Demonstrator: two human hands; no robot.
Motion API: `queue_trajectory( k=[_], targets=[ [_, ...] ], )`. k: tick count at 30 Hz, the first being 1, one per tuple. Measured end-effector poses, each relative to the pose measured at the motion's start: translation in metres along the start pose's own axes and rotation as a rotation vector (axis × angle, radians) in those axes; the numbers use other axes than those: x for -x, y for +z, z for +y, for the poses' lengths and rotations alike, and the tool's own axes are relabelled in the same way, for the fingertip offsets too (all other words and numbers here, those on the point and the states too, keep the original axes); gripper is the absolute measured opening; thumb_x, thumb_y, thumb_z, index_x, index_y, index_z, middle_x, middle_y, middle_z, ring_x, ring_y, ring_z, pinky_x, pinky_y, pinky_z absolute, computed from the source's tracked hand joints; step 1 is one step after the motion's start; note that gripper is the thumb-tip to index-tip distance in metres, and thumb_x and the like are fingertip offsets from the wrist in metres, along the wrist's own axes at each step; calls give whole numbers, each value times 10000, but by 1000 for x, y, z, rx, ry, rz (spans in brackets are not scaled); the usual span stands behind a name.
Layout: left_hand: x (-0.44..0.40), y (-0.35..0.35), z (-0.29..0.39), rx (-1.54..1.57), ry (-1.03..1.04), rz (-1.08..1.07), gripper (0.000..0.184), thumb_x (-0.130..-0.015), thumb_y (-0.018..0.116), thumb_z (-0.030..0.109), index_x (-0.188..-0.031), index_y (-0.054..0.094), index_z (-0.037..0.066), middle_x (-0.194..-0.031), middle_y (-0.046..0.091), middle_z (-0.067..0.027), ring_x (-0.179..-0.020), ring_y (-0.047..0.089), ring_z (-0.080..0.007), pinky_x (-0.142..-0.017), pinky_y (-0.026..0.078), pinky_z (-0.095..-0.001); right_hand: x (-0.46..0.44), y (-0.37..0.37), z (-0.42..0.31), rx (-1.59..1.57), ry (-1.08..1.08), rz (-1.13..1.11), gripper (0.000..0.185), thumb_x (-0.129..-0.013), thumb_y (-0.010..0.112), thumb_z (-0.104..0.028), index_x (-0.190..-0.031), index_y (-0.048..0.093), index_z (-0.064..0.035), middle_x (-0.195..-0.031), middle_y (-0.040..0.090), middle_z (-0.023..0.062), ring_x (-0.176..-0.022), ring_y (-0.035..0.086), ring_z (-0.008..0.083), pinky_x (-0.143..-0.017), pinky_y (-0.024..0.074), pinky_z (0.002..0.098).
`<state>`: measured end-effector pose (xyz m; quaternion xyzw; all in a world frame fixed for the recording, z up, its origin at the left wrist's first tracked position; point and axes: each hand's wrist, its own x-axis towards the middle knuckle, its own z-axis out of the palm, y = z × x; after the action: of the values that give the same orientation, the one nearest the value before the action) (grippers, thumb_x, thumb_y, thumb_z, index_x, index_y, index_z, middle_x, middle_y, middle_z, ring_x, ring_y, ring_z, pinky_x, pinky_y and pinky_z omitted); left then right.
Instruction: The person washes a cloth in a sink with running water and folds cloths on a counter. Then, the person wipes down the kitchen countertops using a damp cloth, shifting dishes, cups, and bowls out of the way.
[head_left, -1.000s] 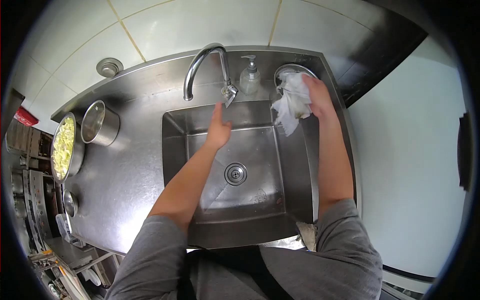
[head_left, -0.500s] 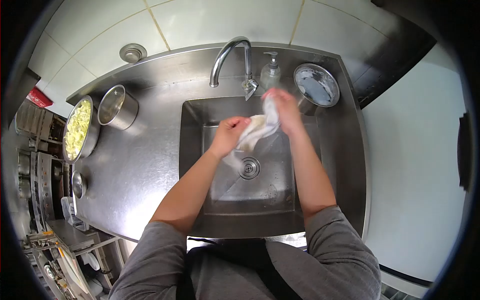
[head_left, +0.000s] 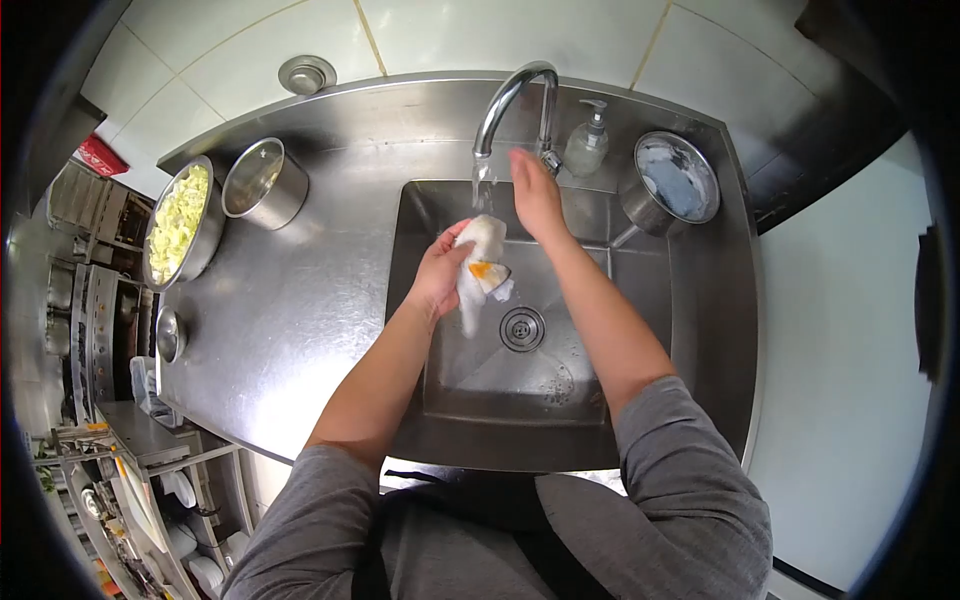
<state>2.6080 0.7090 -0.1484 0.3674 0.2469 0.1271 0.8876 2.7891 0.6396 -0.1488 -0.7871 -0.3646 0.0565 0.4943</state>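
Observation:
My left hand (head_left: 441,266) is closed around a bunched white cloth (head_left: 484,245) with an orange patch, over the left part of the sink (head_left: 480,400). Water runs from the curved chrome faucet (head_left: 513,88) just above the cloth. To the right of the stream is my right hand (head_left: 537,195), raised near the faucet's base, fingers extended and holding nothing visible. Behind it stands a clear soap pump bottle (head_left: 586,150). A metal pot (head_left: 645,208) with whitish, sudsy contents sits at the sink's right back corner.
On the steel counter (head_left: 290,320) at left are an empty metal pot (head_left: 265,187), a bowl of chopped yellow-green vegetables (head_left: 180,225) and a small metal bowl (head_left: 170,335). Shelves with dishes (head_left: 160,490) stand at lower left. A pale surface (head_left: 840,370) lies at right.
The cloth came from the pot at right into both hands over the sink; now only my left hand holds it. My right hand has let go and moved up by the faucet. Water now runs.

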Motion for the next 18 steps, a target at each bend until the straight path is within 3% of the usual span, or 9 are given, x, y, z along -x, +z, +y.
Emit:
queue_trajectory(
  k=[1,2,4,10,11,12,14,16,18],
  targets=[
    [-2,0,2,-2,-28,18,242,-968,458,67,-1195,533,32,-1095,626,-110,-946,638,-231,-831,543,-378,-10,2,-19,-507,87,39,554,-1018,282,-456,-1240,553,-27,-1245,590,134,-1217,495,249,-1042,344,427],
    [-3,-1,2,1,-34,23,242,-968,458,67,-1195,533,32,-1095,626,-110,-946,638,-231,-831,543,-378,-10,-7,-46,-506,94,35,554,-1018,282,-456,-1240,553,-27,-1245,590,134,-1217,495,249,-1042,344,427],
    [-5,0,5,-45,-70,43,238,-979,442,87,-1188,540,27,-1103,625,-115,-959,636,-226,-830,544,-378,-12,-28,-94,-1147,65,-314,692,-983,242,-587,-1094,618,-16,-1079,651,148,-1071,568,233,-952,395,406],
    [16,17,11,49,-147,24,305,-978,430,247,-1139,546,15,-1064,629,-120,-973,625,-271,-888,504,-429,11,-76,-56,-1471,20,-552,659,-970,277,-598,-1033,608,-32,-977,657,124,-908,621,231,-892,430,358],
    [23,18,13,146,-203,-16,298,-961,435,233,-1153,536,28,-1097,618,-115,-1001,613,-275,-911,485,-433,34,-72,-78,-1384,349,-112,594,-976,344,-562,-1005,608,-30,-944,655,113,-895,609,216,-872,447,356],
    [29,21,15,243,-261,-56,297,-944,440,220,-1167,525,42,-1130,607,-110,-1030,602,-279,-934,466,-438,54,-65,-69,-1384,362,-101,594,-976,344,-562,-1005,608,-30,-944,655,113,-895,609,216,-872,447,356],
    [46,32,19,278,-209,-98,284,-922,457,198,-1170,510,69,-1132,591,-89,-1066,575,-270,-959,441,-438,90,-41,-36,-514,352,11,525,-986,395,-508,-965,613,-30,-948,651,102,-886,602,201,-847,455,343],
    [56,33,16,314,-147,-145,285,-900,473,176,-1174,494,97,-1135,575,-67,-1103,548,-261,-984,416,-437,138,-41,-20,-96,521,-141,488,-997,401,-468,-996,611,-28,-935,646,77,-861,593,154,-770,458,293],
    [68,26,9,365,-47,-238,320,-856,477,117,-1175,464,137,-1175,542,-55,-1154,506,-239,-1024,370,-428,171,-40,-25,-452,679,-302,405,-992,447,-392,-1004,615,-23,-905,635,52,-805,562,123,-735,449,269]
  ],
)
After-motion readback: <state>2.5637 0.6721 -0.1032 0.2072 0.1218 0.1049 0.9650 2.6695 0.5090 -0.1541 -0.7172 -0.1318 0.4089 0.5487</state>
